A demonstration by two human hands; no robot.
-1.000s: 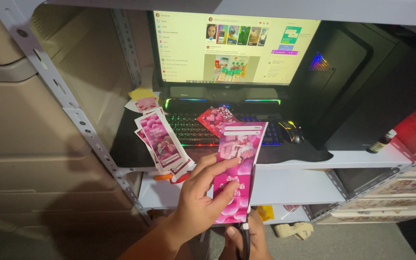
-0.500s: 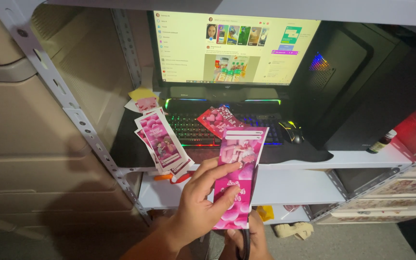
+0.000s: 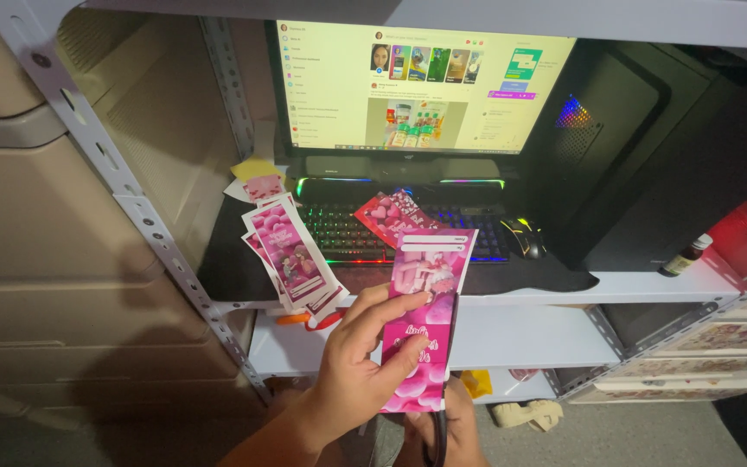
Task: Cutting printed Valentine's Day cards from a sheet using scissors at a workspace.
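Note:
My left hand (image 3: 358, 370) grips a long pink card (image 3: 424, 311) printed with hearts and a white strip at its top, holding it upright in front of the shelf edge. Its thumb lies across the card's middle and its fingers curl round the left edge. Just below, my right hand (image 3: 458, 430) shows only in part under the card's bottom end, closed around a black curved handle (image 3: 438, 437), which looks like scissors. A fanned stack of similar pink cards (image 3: 287, 251) lies on the shelf to the left, and red heart cards (image 3: 388, 214) rest on the keyboard.
A lit monitor (image 3: 417, 86), a backlit keyboard (image 3: 347, 232), a mouse (image 3: 525, 238) and a black computer case (image 3: 641, 156) fill the white metal shelf (image 3: 529, 294). An orange-handled tool (image 3: 304, 320) pokes out under the card stack. A small brown bottle (image 3: 683, 256) stands at the right. Beige drawers (image 3: 45, 242) are at the left.
My left hand's fingers have shifted a little on the pink card, and the card has tipped slightly. Nothing else has moved.

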